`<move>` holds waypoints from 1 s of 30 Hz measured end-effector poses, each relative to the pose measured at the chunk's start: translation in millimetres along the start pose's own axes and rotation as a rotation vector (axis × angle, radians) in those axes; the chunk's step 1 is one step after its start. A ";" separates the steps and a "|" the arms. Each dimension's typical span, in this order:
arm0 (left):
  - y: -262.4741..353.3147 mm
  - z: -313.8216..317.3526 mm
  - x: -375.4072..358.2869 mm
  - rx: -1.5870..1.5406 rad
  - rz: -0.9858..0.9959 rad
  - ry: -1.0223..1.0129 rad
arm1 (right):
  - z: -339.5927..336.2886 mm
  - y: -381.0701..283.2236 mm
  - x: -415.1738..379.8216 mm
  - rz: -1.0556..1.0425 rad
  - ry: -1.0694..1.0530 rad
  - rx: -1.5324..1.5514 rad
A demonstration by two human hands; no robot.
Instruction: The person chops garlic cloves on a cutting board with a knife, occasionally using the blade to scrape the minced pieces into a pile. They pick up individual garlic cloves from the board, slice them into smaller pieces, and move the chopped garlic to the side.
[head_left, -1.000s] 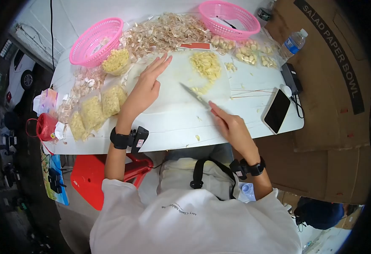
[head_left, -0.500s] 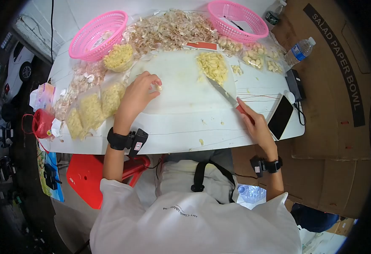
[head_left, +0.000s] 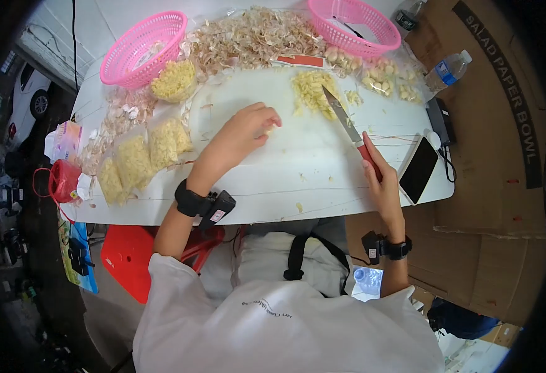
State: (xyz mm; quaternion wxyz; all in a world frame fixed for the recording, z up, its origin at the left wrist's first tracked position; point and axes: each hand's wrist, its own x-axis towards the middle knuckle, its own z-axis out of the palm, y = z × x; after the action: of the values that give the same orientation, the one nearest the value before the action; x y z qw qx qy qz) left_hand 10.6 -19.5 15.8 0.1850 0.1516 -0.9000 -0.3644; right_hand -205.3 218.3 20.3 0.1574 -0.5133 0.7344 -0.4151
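My right hand (head_left: 378, 174) is closed round the red handle of a knife (head_left: 346, 124), whose blade points up and left over the right edge of a pile of chopped garlic (head_left: 313, 90). Above the white cutting board (head_left: 223, 93), my left hand (head_left: 251, 129) has its fingers curled, with a small pale piece, apparently garlic, at the fingertips. Bags of chopped garlic (head_left: 135, 160) lie to the left of that hand, and a heaped bowl of it (head_left: 174, 82) stands behind them.
Garlic skins (head_left: 248, 40) spread along the back between a left pink basket (head_left: 142, 50) and a right pink basket (head_left: 360, 28). Bagged whole cloves (head_left: 380, 78) lie at the back right. A phone (head_left: 418, 170) and a water bottle (head_left: 448, 73) are at the right.
My left hand has moved right across the board, closer to the garlic pile. The knife in my right hand has shifted slightly right and up, and its blade points more steeply upward.
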 end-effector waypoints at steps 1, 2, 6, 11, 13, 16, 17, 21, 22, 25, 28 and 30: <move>2.6 6.0 3.2 0.001 -0.003 -0.002 | 2.2 -1.9 -1.5 0.002 -0.002 0.003; 4.2 11.8 5.7 0.047 0.044 0.007 | 4.6 -4.3 -2.9 0.009 0.009 0.002; 10.4 19.5 7.1 -0.004 0.032 0.081 | 17.8 -10.1 -10.0 -0.029 0.039 -0.071; -2.5 14.5 5.3 -0.065 -0.032 0.019 | 35.0 5.8 -12.9 -0.105 0.132 -0.058; -2.9 15.7 4.8 -0.078 -0.004 0.043 | 37.6 8.4 -15.1 -0.166 0.209 -0.104; 0.4 19.6 5.8 -0.075 -0.029 0.101 | 37.1 12.0 -18.7 -0.167 0.188 -0.137; 0.9 20.6 5.5 -0.034 -0.033 0.117 | 38.1 11.4 -19.8 -0.154 0.189 -0.134; 0.9 22.6 6.2 -0.028 -0.098 0.117 | 37.8 8.2 -14.6 -0.174 0.202 -0.165; 0.2 23.0 5.1 -0.027 -0.103 0.115 | 37.9 7.2 -14.2 -0.160 0.176 -0.178; -2.4 24.8 6.2 -0.053 -0.060 0.160 | 37.6 3.7 -10.4 -0.118 0.158 -0.186; -0.7 26.4 5.9 -0.089 -0.179 0.190 | 36.7 -1.8 -7.1 -0.119 0.098 -0.237; 2.7 23.8 5.8 -0.156 -0.272 0.164 | 38.5 -1.5 -6.6 -0.112 0.101 -0.239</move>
State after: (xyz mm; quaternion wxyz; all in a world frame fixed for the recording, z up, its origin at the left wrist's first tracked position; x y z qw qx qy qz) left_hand -5.4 -5.7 3.1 0.2180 0.2866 -0.8221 -0.4410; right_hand -176.2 206.7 -3.1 0.0346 -0.5471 0.7559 -0.3580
